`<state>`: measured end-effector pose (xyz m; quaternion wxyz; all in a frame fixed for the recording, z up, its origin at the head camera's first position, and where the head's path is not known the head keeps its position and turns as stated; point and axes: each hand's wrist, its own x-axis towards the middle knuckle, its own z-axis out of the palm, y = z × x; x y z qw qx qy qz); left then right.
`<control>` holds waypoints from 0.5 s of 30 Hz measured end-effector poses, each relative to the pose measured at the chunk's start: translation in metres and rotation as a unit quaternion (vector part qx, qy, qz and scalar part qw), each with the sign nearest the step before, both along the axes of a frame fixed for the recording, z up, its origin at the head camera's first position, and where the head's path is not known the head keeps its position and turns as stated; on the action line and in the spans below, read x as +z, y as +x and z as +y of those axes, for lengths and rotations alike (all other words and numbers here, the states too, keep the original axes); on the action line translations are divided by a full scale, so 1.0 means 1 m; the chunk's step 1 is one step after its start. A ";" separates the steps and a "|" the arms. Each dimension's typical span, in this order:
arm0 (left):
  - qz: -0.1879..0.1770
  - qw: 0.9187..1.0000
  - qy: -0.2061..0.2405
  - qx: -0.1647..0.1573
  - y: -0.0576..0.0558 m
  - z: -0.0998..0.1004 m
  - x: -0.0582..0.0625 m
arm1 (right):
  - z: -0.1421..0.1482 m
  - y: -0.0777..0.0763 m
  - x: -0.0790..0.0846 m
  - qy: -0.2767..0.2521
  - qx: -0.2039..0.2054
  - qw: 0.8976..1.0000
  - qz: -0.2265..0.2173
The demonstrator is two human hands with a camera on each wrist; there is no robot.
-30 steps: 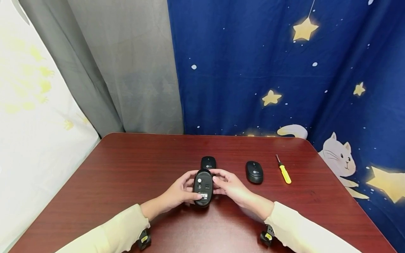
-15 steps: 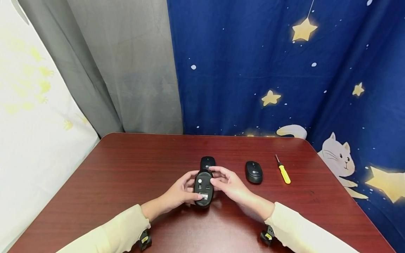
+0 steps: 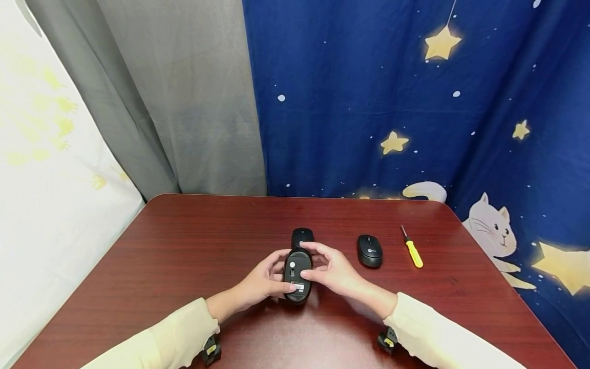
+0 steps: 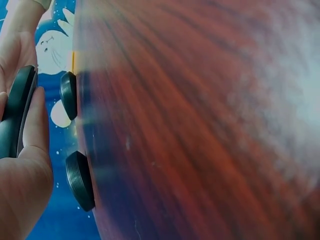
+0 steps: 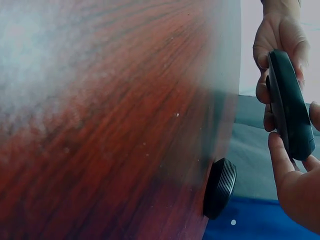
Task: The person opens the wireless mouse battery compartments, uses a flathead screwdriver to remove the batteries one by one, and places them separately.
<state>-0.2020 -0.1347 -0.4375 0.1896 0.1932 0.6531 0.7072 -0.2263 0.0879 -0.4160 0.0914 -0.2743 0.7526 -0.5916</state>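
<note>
A black computer mouse [image 3: 297, 260] is held underside up, its label and switch facing the head camera. My left hand [image 3: 258, 281] grips its left side, thumb across the underside near the label. From the right, my right hand [image 3: 338, 272] holds it too, with the thumb on the underside and the fingers around the far end. The right wrist view shows the mouse [image 5: 291, 107] off the table between both hands. Just beyond it on the table lies a second black mouse [image 3: 301, 235], partly hidden by the held one and right fingers.
A third black mouse [image 3: 370, 250] sits to the right on the reddish-brown table [image 3: 207, 230]. Right of that lies a screwdriver [image 3: 414, 253] with a yellow handle. Grey and blue curtains [image 3: 332, 102] hang behind the table's far edge.
My right thumb has moved from the mouse's right edge onto its underside, towards the label. My left hand keeps its grip.
</note>
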 end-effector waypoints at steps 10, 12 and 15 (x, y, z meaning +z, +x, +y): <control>0.008 1.000 -0.002 0.004 0.001 0.001 -0.001 | -0.001 0.001 0.001 0.005 -0.001 1.000 0.007; 0.009 1.000 -0.005 0.006 0.001 0.001 -0.001 | -0.002 0.001 0.001 0.005 -0.004 1.000 0.006; 0.010 1.000 -0.008 0.008 0.002 0.001 -0.001 | -0.002 0.001 0.001 0.003 -0.008 1.000 0.004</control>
